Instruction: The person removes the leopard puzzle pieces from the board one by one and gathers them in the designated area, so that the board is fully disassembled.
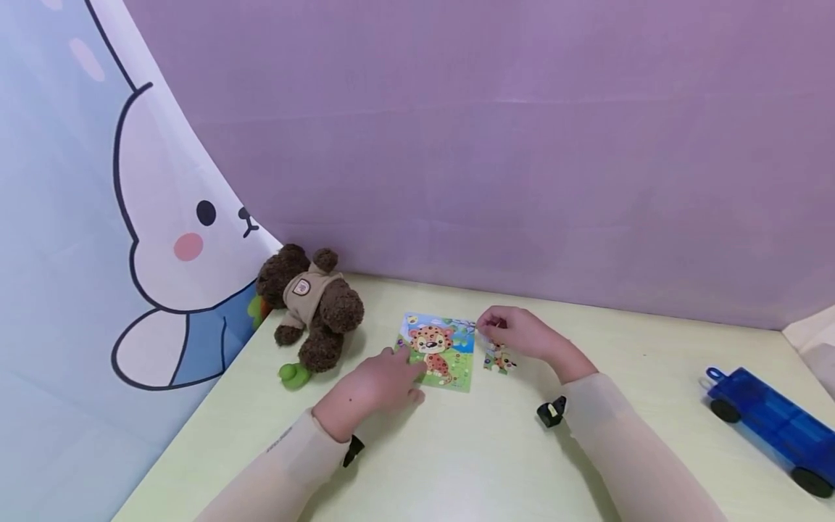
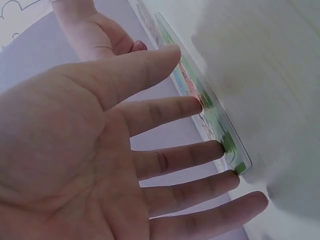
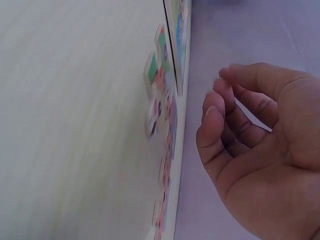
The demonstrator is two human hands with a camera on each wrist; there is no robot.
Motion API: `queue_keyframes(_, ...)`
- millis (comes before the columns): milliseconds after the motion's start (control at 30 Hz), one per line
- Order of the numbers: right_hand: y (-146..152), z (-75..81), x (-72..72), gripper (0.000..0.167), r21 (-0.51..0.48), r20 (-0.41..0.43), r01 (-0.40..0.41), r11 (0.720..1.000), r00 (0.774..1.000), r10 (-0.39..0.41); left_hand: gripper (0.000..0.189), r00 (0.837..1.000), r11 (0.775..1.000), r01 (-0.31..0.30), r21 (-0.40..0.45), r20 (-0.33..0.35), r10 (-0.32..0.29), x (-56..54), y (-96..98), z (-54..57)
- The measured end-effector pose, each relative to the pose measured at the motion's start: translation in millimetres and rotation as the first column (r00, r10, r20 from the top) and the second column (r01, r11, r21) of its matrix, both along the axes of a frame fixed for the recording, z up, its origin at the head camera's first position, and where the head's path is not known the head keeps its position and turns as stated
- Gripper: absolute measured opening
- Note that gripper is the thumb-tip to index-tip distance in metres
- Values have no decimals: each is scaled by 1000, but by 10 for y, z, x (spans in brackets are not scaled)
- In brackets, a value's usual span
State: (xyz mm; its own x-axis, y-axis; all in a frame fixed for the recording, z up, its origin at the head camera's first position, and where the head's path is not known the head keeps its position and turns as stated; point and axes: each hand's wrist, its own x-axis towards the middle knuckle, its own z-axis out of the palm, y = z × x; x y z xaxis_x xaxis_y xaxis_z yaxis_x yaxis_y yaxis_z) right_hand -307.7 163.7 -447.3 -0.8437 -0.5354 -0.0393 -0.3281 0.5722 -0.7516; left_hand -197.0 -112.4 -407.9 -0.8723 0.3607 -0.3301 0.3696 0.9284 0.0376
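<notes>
A square leopard picture puzzle lies on the table. My left hand is at its left side; in the left wrist view, the straight, spread fingers reach along the puzzle's edge. My right hand is over the table by the puzzle's upper right corner. Its fingers are loosely bent in the right wrist view, and I see nothing between them. Below this hand lie several loose jigsaw pieces, partly covered by it in the head view. The right wrist view shows these pieces edge-on, some overlapping.
A brown teddy bear in a beige top lies at the table's left edge. A small green toy sits in front of it. On the right stands a blue toy cart with black wheels. A purple curtain hangs behind the table.
</notes>
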Motion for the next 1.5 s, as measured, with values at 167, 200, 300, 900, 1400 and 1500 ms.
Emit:
queue_keyframes(167,-170,28,-1,27,-44,69,3,999,998,0,54,999,1000,-6,0,-39,6,-8,28,-7)
queue_keyframes(200,-213,32,-3,27,-50,79,1,999,997,3,55,999,1000,-7,-1,-43,7,-6,36,-15)
queue_keyframes(300,-337,33,-20,29,-63,89,-10,998,996,15,59,999,1000,11,4,-46,-11,14,77,-40)
queue_keyframes(900,-815,-75,-68,21,-80,73,33,996,997,-28,69,979,982,184,-44,-80,-187,139,240,-154)
queue_keyframes(1400,-896,-135,-71,17,-35,60,-15,999,998,17,50,959,966,228,-121,-145,-245,158,245,-175)
queue_keyframes(1500,-903,-147,-69,16,-29,48,-22,999,999,23,46,936,950,263,-167,-195,-294,152,234,-180)
